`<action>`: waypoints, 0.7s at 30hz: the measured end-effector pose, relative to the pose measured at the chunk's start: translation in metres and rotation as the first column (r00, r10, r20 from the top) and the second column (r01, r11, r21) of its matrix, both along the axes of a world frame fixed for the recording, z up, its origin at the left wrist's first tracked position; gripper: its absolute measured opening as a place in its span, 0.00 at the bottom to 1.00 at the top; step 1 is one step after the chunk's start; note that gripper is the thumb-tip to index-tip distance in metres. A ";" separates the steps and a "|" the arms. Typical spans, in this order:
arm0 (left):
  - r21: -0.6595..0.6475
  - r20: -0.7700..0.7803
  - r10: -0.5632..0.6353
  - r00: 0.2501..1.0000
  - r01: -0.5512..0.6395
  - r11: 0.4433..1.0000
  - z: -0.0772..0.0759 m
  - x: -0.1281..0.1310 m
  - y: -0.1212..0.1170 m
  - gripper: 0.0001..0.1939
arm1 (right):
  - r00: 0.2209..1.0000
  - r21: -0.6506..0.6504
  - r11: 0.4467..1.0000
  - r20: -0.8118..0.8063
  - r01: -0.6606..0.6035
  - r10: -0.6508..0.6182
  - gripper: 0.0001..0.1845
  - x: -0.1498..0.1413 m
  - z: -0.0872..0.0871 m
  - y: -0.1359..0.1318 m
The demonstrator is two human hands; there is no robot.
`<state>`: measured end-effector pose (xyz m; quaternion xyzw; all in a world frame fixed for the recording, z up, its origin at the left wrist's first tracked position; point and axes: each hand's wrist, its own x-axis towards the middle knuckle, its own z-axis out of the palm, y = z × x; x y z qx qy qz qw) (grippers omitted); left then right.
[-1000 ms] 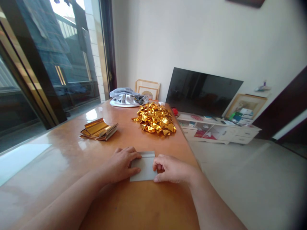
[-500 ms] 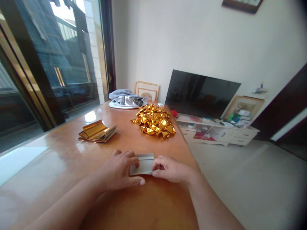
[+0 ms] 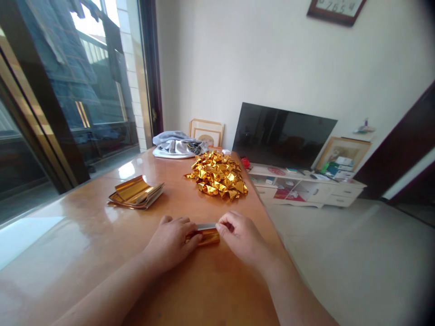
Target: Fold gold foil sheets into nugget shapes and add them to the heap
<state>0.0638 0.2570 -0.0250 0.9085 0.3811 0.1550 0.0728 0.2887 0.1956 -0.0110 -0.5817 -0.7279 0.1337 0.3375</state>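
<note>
fingers [image 3: 224,227] pinch a gold foil strip [image 3: 208,237] (crumpled foil heap [image 3: 217,175] beyond)

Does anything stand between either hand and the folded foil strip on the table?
Nothing visible does: the left hand and the right hand each touch one end of the gold foil strip directly.

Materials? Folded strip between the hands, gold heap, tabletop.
The folded strip looks like thin metallic foil or foil-coated paper: gold face, silver-grey edge showing, crisp creases. The heap looks the same, mirror-bright with sharp folded facets. The table looks like varnished wood or laminate, can't tell which: orange-brown, high gloss, reflecting window light.
</note>
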 end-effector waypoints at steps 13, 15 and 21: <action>-0.031 0.083 0.073 0.994 -0.070 0.997 -0.011 0.003 0.006 0.10 | 0.883 -0.121 0.989 0.468 0.089 -0.022 0.16 -0.045 -0.012 -0.034; -0.029 0.079 0.062 0.995 -0.060 0.998 -0.010 0.003 0.006 0.08 | 0.883 -0.132 0.986 0.469 0.100 -0.027 0.19 -0.045 -0.012 -0.036; -0.028 0.020 0.024 1.000 -0.023 0.999 -0.003 0.004 0.004 0.08 | 0.883 -0.185 0.977 0.469 0.108 -0.009 0.20 -0.046 -0.007 -0.034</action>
